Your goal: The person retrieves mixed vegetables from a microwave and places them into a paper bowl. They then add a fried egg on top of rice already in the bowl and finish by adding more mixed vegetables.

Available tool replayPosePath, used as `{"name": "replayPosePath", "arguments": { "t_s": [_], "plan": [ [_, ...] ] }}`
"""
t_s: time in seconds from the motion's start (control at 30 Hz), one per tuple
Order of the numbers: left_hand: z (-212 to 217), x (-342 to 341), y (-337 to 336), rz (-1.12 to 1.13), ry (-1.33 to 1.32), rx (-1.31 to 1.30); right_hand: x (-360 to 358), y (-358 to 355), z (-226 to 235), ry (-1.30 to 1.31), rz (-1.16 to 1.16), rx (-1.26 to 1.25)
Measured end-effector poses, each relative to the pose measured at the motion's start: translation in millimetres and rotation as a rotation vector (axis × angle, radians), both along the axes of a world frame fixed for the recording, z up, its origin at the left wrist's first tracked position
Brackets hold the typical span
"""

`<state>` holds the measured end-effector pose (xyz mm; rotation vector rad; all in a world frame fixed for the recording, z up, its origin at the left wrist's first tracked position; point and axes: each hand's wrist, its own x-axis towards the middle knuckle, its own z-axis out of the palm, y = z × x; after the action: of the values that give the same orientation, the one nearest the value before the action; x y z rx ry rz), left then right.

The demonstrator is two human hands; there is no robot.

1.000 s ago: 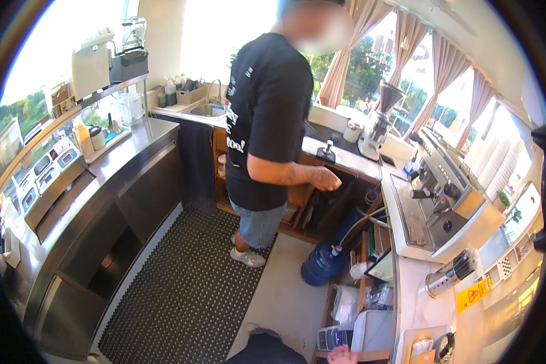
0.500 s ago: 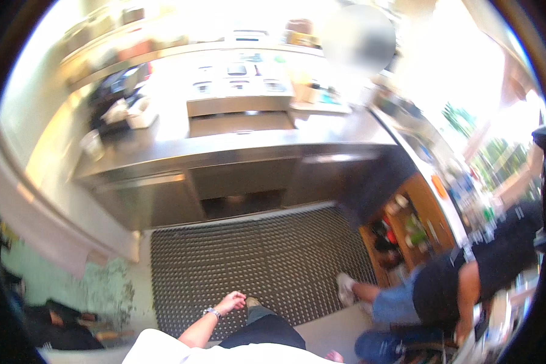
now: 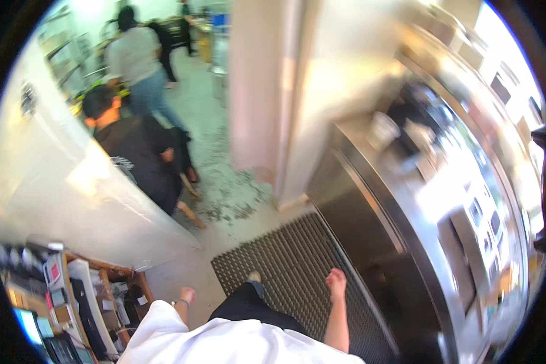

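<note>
On the left, a big white wall (image 3: 73, 182), curved and shiny. On the right, a long steel counter (image 3: 370, 200), too blurred to make out the small things on top. Between them, a tall pale pillar (image 3: 261, 91) on a speckled floor (image 3: 224, 182).

Lower down, a black rubber mat (image 3: 285, 261) full of holes, flat on the floor right against the front of the counter. Likely put there for safe, soft standing.

By the white wall, a person in black (image 3: 139, 145), bent low. Farther back, a person in a grey top (image 3: 136, 57), facing away.

In the bottom left corner, open shelves (image 3: 103, 297) packed with small things, likely kept close for quick reach.

Last, the two bare hands, both hanging low at the sides, most likely from walking. Right hand (image 3: 336, 280) over the mat, just beside the counter front. Left hand (image 3: 187, 296) over the bare floor, near the shelves. Nothing seen in either grip. Fingers apart or curled together: too small and blurred to tell.
</note>
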<state>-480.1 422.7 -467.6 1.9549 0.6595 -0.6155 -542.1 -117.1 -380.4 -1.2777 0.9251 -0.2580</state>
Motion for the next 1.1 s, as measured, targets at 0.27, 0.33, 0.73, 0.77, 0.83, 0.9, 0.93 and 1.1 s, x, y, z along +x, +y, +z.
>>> {"name": "replayPosePath", "arguments": {
  "t_s": [0.27, 0.33, 0.73, 0.77, 0.83, 0.9, 0.93, 1.1],
  "plan": [
    [-20.6, 55.3, -73.3, -0.159, 0.162, -0.153, 241.7, 215.7, -0.2, -0.175, 1.274, 0.353],
    [-24.7, 98.8, -92.7, -0.255, 0.011, -0.055, 282.7, 233.4, 16.8, -0.21, 1.421, 0.322],
    [-74.6, 252.5, -63.8, -0.09, -0.17, -0.17, 568.4, 189.5, 79.9, -0.096, 1.524, 0.246],
    [-88.6, 282.3, -68.3, -0.079, -0.053, -0.139, 603.7, 188.1, 89.7, -0.125, 1.486, 0.222],
    [-99.7, 334.1, -61.0, -0.254, 0.102, -0.044, 673.3, 194.3, 109.1, -0.199, 1.455, 0.141],
    [-99.2, 409.0, -62.2, -0.364, 0.029, 0.033, 732.3, 208.8, 127.0, -0.266, 1.483, 0.14],
    [-93.7, 452.5, -64.7, -0.369, -0.057, 0.051, 761.8, 215.3, 136.6, -0.28, 1.497, 0.198],
    [-42.0, 664.7, -110.4, 0.295, -0.183, -0.259, 863.0, 244.8, 153.1, -0.259, 1.69, 0.138]
  ]
}}
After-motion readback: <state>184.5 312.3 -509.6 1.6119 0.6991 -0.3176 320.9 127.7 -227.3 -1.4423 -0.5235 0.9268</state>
